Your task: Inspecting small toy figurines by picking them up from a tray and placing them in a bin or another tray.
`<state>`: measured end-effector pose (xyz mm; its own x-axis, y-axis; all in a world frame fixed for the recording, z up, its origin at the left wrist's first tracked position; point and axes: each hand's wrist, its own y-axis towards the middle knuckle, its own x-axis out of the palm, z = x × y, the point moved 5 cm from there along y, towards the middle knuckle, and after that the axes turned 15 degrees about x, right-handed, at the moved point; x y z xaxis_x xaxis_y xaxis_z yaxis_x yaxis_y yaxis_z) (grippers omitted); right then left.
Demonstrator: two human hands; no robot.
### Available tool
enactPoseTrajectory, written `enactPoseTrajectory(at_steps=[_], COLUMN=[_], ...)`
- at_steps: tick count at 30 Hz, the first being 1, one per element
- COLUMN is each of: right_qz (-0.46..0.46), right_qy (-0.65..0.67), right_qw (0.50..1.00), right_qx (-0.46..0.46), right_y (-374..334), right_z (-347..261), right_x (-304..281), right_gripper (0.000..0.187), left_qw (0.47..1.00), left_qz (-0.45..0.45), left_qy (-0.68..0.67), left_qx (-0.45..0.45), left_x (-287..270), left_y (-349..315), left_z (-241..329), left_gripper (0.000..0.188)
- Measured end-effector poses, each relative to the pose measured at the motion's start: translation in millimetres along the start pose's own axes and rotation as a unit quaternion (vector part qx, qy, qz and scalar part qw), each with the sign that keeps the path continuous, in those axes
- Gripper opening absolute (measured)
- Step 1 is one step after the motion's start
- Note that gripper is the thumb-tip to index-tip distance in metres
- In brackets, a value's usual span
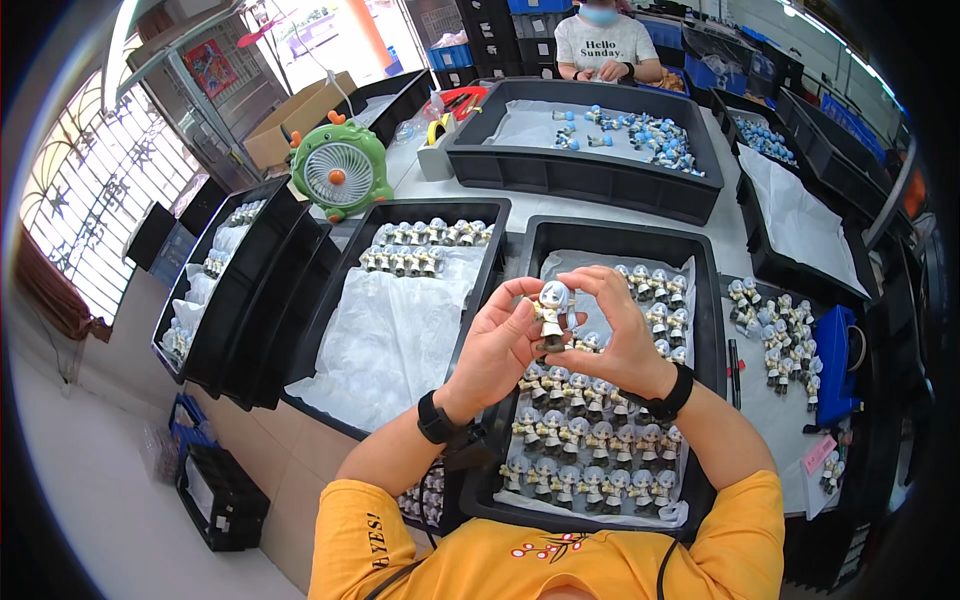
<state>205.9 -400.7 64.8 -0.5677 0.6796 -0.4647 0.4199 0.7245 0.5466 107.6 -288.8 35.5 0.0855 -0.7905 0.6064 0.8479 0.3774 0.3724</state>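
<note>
Between my two hands a small figurine (551,314) with pale silver hair and a white-and-yellow outfit is held upright. My left hand (498,335) pinches it from its left side with thumb and fingers. My right hand (618,335) curls around its other side, fingertips at its head and base. Both hands hover over a black tray (708,400) lined with white sheet, where rows of matching figurines (588,440) lie. To the left, another black tray (345,300) holds two rows of such figurines (425,233) at its far end above bare white lining.
A green fan (340,170) stands beyond the left tray. Farther off, a large black tray (590,188) holds blue-topped pieces (660,140). Loose figurines (790,345) lie at right beside a blue bin (835,365) and a black pen (734,370). Across the table sits a masked person (605,45).
</note>
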Motion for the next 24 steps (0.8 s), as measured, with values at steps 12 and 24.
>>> enactPoseTrajectory(at_steps=[12, 24], right_qz=[0.021, 0.008], right_qy=[-0.035, 0.001], right_qw=[0.998, 1.000], right_qx=[-0.043, -0.024], right_y=[-1, -2], right_z=[-9, -5], right_x=[2, 5], right_gripper=[0.072, 0.077], left_qw=[0.994, 0.998], left_qz=[0.002, -0.024], left_qy=[0.104, -0.004], left_qx=[-0.013, -0.058], left_x=[-11, 2], left_y=[-2, -3], left_z=[-9, -9], left_gripper=[0.035, 0.049])
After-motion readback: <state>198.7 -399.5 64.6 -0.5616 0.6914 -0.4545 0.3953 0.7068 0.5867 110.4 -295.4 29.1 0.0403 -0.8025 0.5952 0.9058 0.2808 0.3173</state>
